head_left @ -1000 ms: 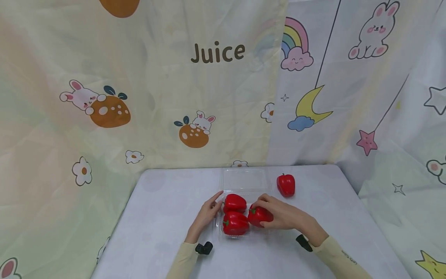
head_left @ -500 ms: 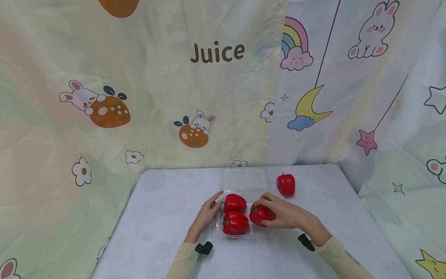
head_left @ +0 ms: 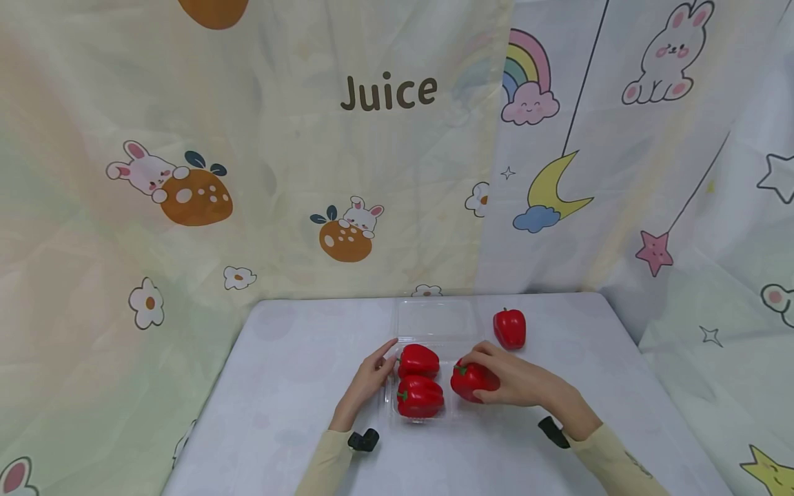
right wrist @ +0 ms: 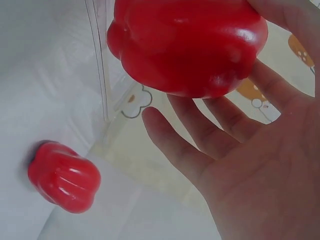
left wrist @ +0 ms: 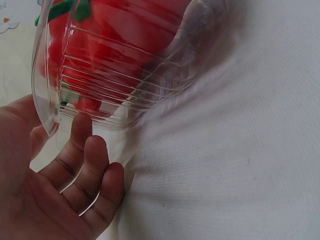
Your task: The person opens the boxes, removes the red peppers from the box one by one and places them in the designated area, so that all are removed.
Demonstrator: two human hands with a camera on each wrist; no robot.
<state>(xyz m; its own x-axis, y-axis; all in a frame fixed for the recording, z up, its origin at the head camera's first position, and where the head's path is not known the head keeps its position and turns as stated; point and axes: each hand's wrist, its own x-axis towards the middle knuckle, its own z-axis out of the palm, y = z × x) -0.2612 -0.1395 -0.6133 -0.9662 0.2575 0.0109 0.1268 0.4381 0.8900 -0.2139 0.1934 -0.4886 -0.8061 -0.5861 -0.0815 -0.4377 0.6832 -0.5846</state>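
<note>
A clear plastic clamshell box (head_left: 389,412) stands on the table, its lid (head_left: 434,320) folded back. Two red bell peppers with green stems, a rear pepper (head_left: 418,361) and a front pepper (head_left: 420,397), sit in its left half. My left hand (head_left: 369,379) rests against the box's left side, fingers fairly straight; in the left wrist view its fingertips (left wrist: 81,125) lie right at the ribbed wall. My right hand (head_left: 511,377) grips another red bell pepper (head_left: 473,381) over the box's right side, fingers on top and thumb at the near side.
One more red bell pepper (head_left: 510,328) sits on the table to the right of the lid, behind my right hand. The white-covered table (head_left: 298,344) ends at a patterned cloth backdrop (head_left: 279,207) at the back and sides.
My right hand has moved a little to the right with its bell pepper, away from the two peppers in the box. The left hand has stayed in place.
</note>
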